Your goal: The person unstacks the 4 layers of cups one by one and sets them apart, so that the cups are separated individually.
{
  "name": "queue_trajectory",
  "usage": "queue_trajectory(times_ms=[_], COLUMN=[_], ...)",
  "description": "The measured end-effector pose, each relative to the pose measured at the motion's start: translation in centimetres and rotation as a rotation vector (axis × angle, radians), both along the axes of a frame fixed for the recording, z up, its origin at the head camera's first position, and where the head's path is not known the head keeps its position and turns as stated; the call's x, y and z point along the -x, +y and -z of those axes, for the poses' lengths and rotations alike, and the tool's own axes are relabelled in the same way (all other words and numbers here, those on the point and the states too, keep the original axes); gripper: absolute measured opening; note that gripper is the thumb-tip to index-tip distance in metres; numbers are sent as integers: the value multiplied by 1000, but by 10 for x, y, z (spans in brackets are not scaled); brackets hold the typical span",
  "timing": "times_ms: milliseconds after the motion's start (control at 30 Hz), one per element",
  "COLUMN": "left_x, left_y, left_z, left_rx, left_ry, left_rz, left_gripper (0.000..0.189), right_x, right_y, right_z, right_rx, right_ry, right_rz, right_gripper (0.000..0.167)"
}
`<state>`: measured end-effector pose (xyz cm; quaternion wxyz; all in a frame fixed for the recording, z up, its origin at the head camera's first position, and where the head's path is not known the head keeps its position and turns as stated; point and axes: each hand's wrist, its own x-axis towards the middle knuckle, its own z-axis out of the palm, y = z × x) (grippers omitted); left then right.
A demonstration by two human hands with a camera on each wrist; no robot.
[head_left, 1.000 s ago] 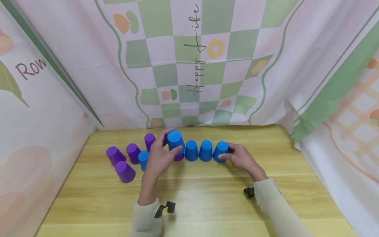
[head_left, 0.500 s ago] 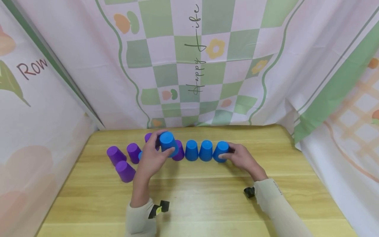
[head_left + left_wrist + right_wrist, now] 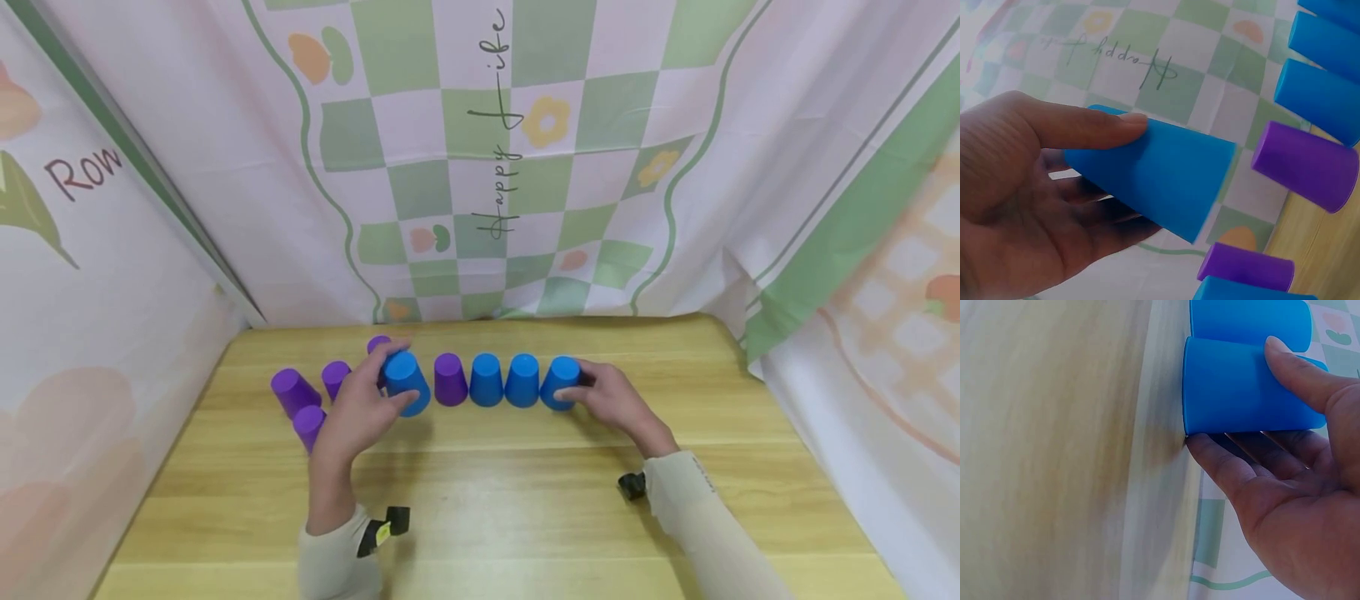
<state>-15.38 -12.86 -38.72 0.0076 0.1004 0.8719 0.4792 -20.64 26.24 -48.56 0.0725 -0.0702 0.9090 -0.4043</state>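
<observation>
My left hand (image 3: 365, 410) grips a blue cup (image 3: 407, 385) upside down, the thumb on its near side. In the left wrist view that cup (image 3: 1160, 172) hangs above the table. A purple cup (image 3: 450, 380) stands just right of it, starting a row with two blue cups (image 3: 487, 381). At the row's right end, my right hand (image 3: 611, 398) holds another blue cup (image 3: 558, 383), which stands on the table against its neighbour. The right wrist view shows the thumb on top of this cup (image 3: 1235, 387) and the fingers beneath.
Several purple cups (image 3: 294, 392) stand upside down left of my left hand, partly covered by it. One more blue cup (image 3: 1254, 290) shows at the left wrist view's lower edge. A patterned curtain (image 3: 480, 167) hangs behind the wooden table (image 3: 525, 517).
My left hand has carried its blue cup leftward and somewhat lower, uncovering the purple cup in the row. The right hand stays where it was on its cup.
</observation>
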Motion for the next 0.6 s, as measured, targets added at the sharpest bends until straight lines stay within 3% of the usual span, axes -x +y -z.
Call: queue_trajectory(times_ms=[600], left_x=[-8], left_y=[-20], left_z=[-4], left_rx=[183], left_ry=[-95], left_rz=[-32], left_gripper=[48], right_x=[-1], right_y=[-1], right_z=[-1], right_rx=[2], right_ry=[-7], right_rz=[4], right_gripper=[52])
